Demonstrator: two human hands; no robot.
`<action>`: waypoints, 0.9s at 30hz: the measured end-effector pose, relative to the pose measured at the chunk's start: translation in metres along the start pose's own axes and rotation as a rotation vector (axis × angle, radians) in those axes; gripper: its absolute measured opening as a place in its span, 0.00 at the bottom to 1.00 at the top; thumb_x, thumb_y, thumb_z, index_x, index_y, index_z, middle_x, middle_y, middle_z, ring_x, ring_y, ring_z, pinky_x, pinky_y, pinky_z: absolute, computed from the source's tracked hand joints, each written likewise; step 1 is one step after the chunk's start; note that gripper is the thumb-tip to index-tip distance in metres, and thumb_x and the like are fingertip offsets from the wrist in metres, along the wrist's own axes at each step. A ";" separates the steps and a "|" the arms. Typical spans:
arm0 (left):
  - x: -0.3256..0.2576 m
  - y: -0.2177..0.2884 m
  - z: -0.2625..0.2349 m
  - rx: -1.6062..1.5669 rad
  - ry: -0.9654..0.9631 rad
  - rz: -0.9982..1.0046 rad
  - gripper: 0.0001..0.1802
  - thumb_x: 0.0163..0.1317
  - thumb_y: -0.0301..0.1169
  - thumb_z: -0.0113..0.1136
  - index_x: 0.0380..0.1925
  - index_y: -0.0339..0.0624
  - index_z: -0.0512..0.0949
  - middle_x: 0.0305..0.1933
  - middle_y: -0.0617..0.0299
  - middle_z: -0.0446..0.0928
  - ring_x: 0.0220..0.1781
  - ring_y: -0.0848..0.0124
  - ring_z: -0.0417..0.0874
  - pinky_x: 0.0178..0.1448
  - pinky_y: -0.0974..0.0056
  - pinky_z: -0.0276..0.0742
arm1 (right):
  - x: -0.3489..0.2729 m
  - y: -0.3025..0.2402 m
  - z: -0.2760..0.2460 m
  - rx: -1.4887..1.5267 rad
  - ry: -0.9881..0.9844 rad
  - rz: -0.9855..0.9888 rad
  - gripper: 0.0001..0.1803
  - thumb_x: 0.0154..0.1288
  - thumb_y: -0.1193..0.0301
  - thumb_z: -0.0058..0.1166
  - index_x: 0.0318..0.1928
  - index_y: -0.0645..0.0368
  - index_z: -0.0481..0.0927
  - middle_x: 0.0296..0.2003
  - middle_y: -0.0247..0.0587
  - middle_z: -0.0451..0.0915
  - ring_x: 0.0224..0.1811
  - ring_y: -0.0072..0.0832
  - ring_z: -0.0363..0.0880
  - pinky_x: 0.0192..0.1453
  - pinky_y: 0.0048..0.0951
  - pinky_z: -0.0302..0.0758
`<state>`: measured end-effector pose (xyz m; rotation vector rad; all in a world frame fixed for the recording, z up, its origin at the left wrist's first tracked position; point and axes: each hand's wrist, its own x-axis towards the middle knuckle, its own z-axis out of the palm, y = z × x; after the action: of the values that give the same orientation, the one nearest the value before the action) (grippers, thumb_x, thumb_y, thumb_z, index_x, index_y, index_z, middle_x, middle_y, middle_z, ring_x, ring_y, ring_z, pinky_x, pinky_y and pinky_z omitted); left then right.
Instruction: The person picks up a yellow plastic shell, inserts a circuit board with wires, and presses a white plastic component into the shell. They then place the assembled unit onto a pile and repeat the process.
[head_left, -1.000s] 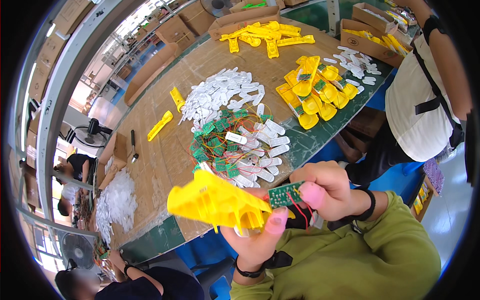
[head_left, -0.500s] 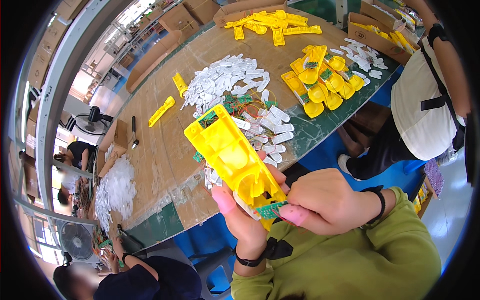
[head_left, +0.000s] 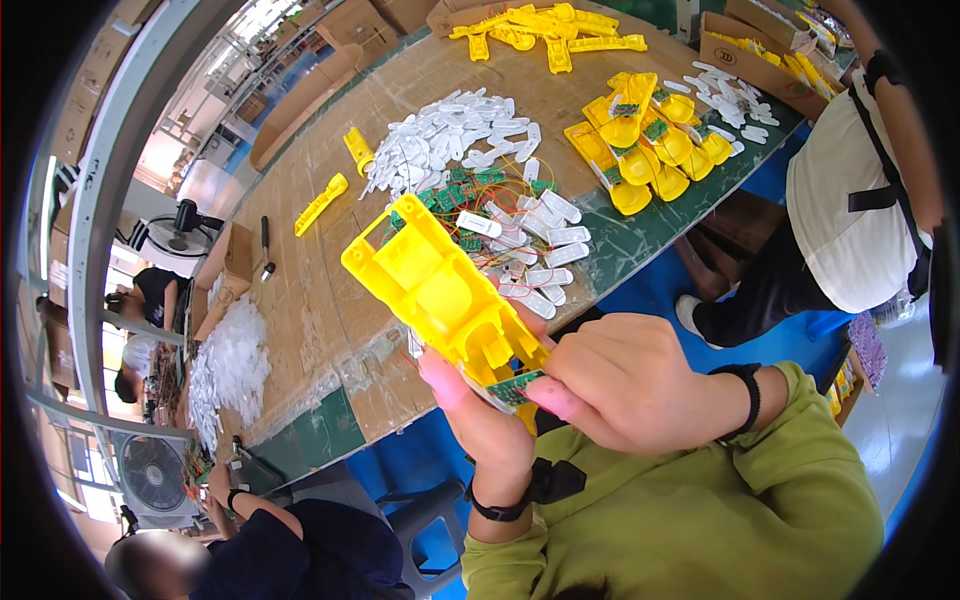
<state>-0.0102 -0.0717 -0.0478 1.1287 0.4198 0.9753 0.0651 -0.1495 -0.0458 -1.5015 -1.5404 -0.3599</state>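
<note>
A yellow plastic housing [head_left: 435,295], hollow side up, slants over the near edge of the table. Its lower end rests in my left hand [head_left: 485,420], whose fingers close round it from below. A small green circuit board [head_left: 514,387] lies tilted across that lower end. My right hand [head_left: 630,385] pinches the board's right end between thumb and bent fingers, pressing it against the housing. The lower fingers of the right hand are folded in. A white part is partly visible beneath the board, mostly hidden by my left thumb.
Beyond the housing lie white plastic pieces [head_left: 450,135] and wired green boards [head_left: 480,190]. Yellow shells with boards [head_left: 650,150] are stacked to the right. A hammer [head_left: 265,248] and clear plastic pieces [head_left: 230,365] lie left. One co-worker [head_left: 850,220] stands right; another [head_left: 290,550] sits left.
The housing and both hands have shifted a little left and up. The circuit board has tipped and sits closer against the housing's lower end.
</note>
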 end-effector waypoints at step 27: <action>-0.003 0.011 0.005 -0.092 0.016 -0.010 0.29 0.63 0.51 0.24 0.43 0.37 0.66 0.40 0.56 0.69 0.35 0.72 0.68 0.40 0.70 0.64 | 0.022 0.036 -0.010 0.579 -0.588 0.227 0.21 0.56 0.52 0.48 0.30 0.59 0.72 0.18 0.40 0.71 0.22 0.34 0.73 0.26 0.31 0.67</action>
<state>-0.0131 -0.0758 -0.0364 1.0357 0.3893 0.9861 0.1055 -0.1357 -0.0371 -1.3390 -1.6854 0.6678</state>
